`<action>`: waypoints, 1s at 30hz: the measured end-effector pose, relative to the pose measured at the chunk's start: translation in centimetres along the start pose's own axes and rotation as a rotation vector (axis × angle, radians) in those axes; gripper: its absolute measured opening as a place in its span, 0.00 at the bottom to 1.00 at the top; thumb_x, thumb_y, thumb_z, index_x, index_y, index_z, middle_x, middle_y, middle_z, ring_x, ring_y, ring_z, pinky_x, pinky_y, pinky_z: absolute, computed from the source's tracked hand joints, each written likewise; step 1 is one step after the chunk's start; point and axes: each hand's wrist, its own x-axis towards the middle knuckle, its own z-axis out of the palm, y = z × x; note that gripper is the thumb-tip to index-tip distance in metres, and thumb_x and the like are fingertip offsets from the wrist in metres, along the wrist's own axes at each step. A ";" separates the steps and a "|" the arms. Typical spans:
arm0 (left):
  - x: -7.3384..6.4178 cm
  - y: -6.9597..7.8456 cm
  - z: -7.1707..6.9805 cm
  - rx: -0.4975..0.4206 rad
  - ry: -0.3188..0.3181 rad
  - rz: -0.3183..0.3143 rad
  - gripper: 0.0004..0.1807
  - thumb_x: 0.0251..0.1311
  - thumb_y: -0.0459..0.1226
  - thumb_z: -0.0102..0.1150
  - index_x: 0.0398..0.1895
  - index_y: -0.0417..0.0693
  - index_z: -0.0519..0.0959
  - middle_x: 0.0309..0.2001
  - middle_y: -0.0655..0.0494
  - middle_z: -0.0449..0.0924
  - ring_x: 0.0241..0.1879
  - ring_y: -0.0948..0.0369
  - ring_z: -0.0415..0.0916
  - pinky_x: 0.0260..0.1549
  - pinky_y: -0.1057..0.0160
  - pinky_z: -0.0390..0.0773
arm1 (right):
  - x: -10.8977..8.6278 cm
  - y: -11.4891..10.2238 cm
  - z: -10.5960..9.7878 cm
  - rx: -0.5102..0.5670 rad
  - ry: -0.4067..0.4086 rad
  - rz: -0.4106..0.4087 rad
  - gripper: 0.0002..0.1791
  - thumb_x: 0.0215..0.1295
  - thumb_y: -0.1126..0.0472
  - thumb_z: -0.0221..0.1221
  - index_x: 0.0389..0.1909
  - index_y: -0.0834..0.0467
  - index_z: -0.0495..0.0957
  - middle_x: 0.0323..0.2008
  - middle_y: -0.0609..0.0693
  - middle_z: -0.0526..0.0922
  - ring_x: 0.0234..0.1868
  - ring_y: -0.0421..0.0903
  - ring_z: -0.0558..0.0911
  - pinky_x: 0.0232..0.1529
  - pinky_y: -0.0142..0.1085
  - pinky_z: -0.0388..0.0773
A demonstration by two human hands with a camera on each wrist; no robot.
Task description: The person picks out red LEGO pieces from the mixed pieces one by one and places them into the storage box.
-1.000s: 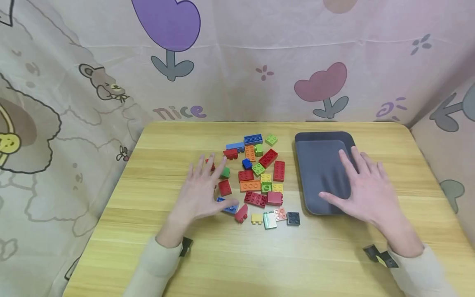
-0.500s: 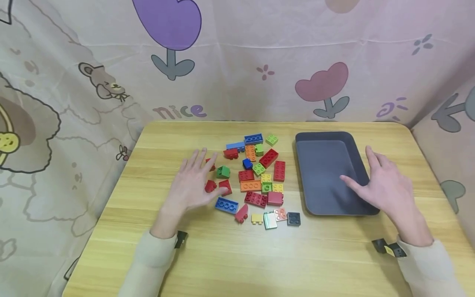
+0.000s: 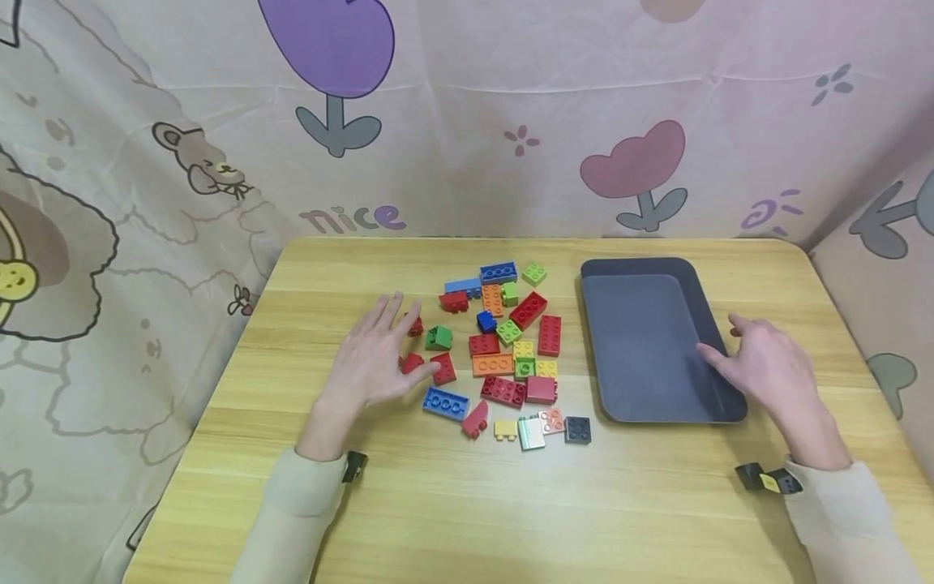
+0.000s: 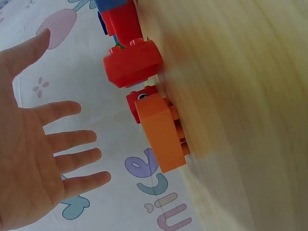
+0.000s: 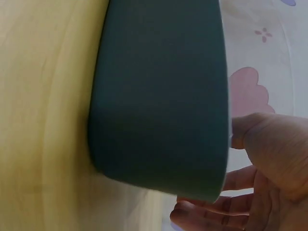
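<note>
My left hand (image 3: 365,357) hovers palm down at the left side of scattered toy building bricks, fingers spread and holding nothing. Nearest it are a red brick (image 3: 443,368), a green brick (image 3: 439,338) and a blue brick (image 3: 446,403). In the left wrist view, an orange brick (image 4: 161,134) and a rounded red brick (image 4: 134,63) stand beyond the fingers. My right hand (image 3: 769,369) straddles the right rim of a dark grey tray (image 3: 642,349). Its thumb lies over the inside and its loosely bent fingers hang outside the wall (image 5: 159,96), partly hidden by it.
Several red, orange, yellow, green and blue bricks lie mid-table, among them an orange brick (image 3: 492,365). A black brick (image 3: 577,430) lies near the tray's front left corner. Patterned cloth (image 3: 467,122) hangs behind the wooden table (image 3: 467,519).
My right hand has moved right from over the tray to its right rim, its fingers bending downward. My left hand has drawn a little left. The bricks and tray have stayed put.
</note>
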 end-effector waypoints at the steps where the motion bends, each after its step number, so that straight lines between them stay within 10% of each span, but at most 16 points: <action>1: 0.0 0.1 0.0 -0.001 -0.004 -0.001 0.55 0.63 0.70 0.57 0.84 0.49 0.57 0.84 0.37 0.52 0.84 0.38 0.50 0.80 0.38 0.58 | 0.0 0.1 0.0 0.012 -0.009 0.007 0.46 0.67 0.42 0.68 0.67 0.78 0.69 0.56 0.78 0.81 0.39 0.70 0.83 0.25 0.49 0.73; 9: 0.0 0.1 -0.1 -0.015 -0.004 -0.004 0.56 0.62 0.71 0.57 0.84 0.47 0.58 0.84 0.37 0.53 0.84 0.38 0.50 0.80 0.39 0.59 | 0.4 0.8 0.2 0.082 -0.033 0.021 0.32 0.69 0.55 0.63 0.61 0.78 0.74 0.50 0.74 0.85 0.55 0.81 0.78 0.51 0.67 0.72; 30: 1.2 -1.2 -1.6 -0.205 -0.020 0.006 0.46 0.68 0.58 0.65 0.81 0.44 0.63 0.81 0.36 0.60 0.80 0.37 0.61 0.75 0.36 0.66 | 0.3 0.7 0.4 0.133 0.025 -0.021 0.18 0.63 0.65 0.62 0.48 0.73 0.83 0.39 0.69 0.89 0.41 0.72 0.85 0.35 0.49 0.72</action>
